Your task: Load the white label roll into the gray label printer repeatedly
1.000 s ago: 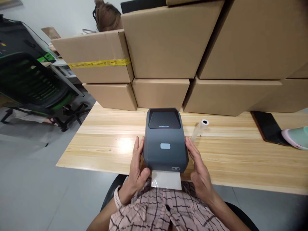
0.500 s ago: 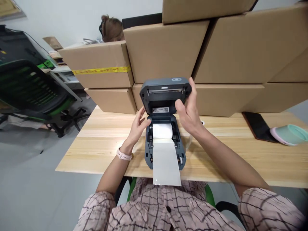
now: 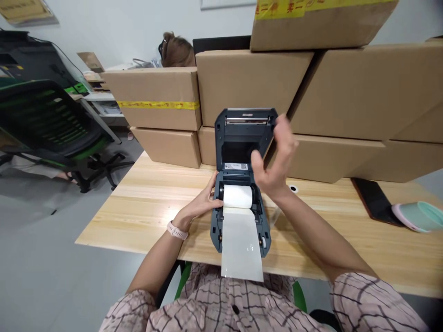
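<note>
A dark grey label printer (image 3: 214, 230) stands at the near edge of the wooden table (image 3: 145, 207), its lid (image 3: 238, 133) swung fully up. Inside lies a white label roll (image 3: 237, 196), and a strip of label paper (image 3: 242, 244) runs out over the table edge. My left hand (image 3: 204, 203) rests on the printer's left side next to the roll, fingers curled against the housing. Beside the lid's right edge my right hand (image 3: 277, 159) hovers with its fingers spread, holding nothing.
Stacked cardboard boxes (image 3: 249, 83) wall off the back of the table. A small white tube (image 3: 293, 188) lies right of the printer. A black phone (image 3: 374, 200) and a mint cup (image 3: 418, 216) sit at the far right. An office chair (image 3: 48, 124) stands left; another person's head (image 3: 176, 48) shows behind boxes.
The printer lid, shut a second ago with both hands on its sides, now stands fully up. My right hand has let go of the lid; my left hand moved to the roll.
</note>
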`<state>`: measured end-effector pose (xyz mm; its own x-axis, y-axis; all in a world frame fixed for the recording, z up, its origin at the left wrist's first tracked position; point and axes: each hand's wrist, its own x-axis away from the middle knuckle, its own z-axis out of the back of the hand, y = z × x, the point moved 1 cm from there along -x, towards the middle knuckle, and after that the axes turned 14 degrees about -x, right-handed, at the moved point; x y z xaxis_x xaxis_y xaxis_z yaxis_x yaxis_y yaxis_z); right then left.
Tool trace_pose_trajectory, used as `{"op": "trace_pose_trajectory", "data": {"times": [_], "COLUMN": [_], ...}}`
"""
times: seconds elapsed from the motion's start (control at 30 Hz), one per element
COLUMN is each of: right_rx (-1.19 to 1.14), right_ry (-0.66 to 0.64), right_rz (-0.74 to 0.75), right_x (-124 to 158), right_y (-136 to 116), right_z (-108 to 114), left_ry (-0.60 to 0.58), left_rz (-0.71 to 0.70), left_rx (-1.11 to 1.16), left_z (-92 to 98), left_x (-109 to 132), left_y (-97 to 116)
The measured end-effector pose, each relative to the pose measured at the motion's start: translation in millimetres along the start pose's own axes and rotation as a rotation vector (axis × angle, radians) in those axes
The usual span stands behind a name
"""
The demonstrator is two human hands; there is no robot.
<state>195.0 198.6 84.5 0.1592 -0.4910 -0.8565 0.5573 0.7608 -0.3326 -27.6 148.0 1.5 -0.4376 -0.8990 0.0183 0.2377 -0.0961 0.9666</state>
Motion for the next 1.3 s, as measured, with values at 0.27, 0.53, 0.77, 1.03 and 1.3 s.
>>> {"op": "trace_pose_trajectory", "data": {"times": [0.27, 0.53, 0.77, 1.03, 1.3], "right_rx": [-0.055, -0.302, -0.515, -0.386, -0.407], "right_ry": [-1.16, -1.215, -0.781, -0.508, -0.629], "right_rz": [-0.176, -0.223, -0.295, -0.683, -0.775], "right_x": [29, 4, -4, 33, 62], "right_y": [-22, -14, 24, 88, 106], "right_z": [-5, 7, 100, 90, 69], "left_ry": [0.064, 0.066, 0.058, 0.058, 0.052], "left_rz": [0.006, 0.006, -0.068, -0.04, -0.025], "left_rx": [0.026, 0.049, 0.043, 0.038, 0.003], "left_z": [-7.7, -8.0, -9.6, -11.4, -9.9], "left_x": [-2, -2, -1, -1, 0], "left_y": [-5, -6, -5, 4, 6]}}
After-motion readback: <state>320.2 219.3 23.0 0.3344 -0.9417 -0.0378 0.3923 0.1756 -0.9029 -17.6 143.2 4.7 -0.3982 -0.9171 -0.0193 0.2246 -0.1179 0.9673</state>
